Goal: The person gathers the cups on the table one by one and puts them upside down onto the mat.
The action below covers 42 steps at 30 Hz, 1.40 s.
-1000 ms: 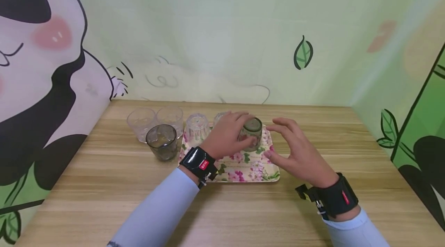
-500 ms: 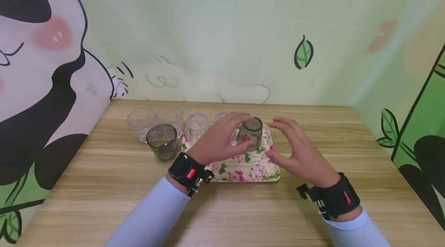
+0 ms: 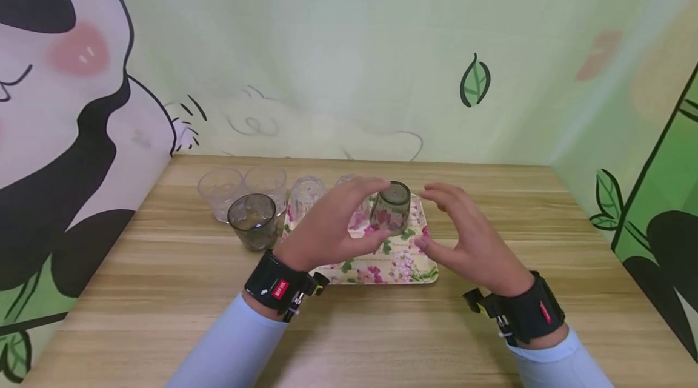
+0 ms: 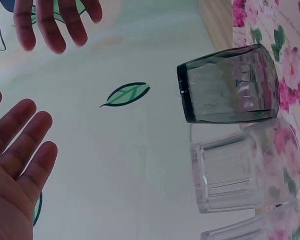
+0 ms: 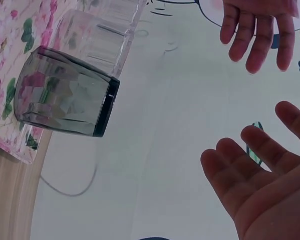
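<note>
A smoky grey glass (image 3: 394,209) stands upside down at the back right of a flowered tray (image 3: 406,276). My left hand (image 3: 332,224) is to its left with fingers and thumb spread. In the left wrist view, space shows between this hand (image 4: 17,165) and the smoky glass (image 4: 230,85). My right hand (image 3: 466,245) hovers over the tray's right edge, fingers apart and gently bent, with nothing in it. Two clear ridged glasses are also upside down on the tray; one clear glass (image 3: 308,193) shows at the left, the other (image 4: 245,170) is partly behind my left hand.
Left of the tray, a dark grey tumbler (image 3: 253,224) stands upright on the wooden table (image 3: 163,291). Two clear tumblers, one (image 3: 219,191) farther left and one (image 3: 267,185) nearer the tray, stand behind it. A printed cloth backdrop (image 3: 338,85) rises along the table's back edge.
My left hand has drawn back to the left, away from the smoky glass, which stays in place on the tray. My right hand has barely moved.
</note>
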Each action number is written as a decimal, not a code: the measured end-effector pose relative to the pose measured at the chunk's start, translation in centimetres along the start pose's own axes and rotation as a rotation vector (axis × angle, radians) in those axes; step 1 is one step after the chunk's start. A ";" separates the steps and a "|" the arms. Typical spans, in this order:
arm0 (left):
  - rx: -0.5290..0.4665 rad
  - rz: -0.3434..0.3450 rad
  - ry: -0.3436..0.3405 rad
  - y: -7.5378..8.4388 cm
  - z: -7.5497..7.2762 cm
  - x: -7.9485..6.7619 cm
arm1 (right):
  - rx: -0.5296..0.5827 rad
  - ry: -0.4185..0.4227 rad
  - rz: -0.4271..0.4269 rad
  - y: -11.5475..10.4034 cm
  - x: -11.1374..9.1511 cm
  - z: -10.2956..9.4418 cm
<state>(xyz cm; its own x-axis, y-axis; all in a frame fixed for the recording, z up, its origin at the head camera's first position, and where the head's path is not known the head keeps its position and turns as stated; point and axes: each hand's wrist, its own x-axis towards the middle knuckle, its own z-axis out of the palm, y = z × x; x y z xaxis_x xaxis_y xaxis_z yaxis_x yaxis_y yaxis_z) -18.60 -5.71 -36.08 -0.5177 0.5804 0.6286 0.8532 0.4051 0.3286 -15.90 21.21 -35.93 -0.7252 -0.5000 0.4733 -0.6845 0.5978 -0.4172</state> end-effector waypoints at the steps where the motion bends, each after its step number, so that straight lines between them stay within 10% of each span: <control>1: -0.001 0.002 0.002 0.1 -0.1 -0.2 | 0.004 0.000 -0.008 -0.1 0.0 0.0; 22: -0.002 0.098 0.057 0.8 -0.7 -0.8 | 0.017 0.041 -0.111 -0.7 -0.2 0.0; 42: 0.021 0.044 -0.001 0.9 -0.6 -0.9 | 0.022 0.033 -0.109 -0.4 -0.1 -0.1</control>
<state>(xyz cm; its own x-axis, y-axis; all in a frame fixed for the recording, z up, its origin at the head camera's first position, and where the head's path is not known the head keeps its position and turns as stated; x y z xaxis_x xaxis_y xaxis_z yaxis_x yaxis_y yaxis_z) -17.29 -6.28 -35.92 -0.4799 0.5985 0.6415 0.8735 0.3939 0.2860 -15.55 21.12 -35.74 -0.6439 -0.5401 0.5419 -0.7608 0.5270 -0.3788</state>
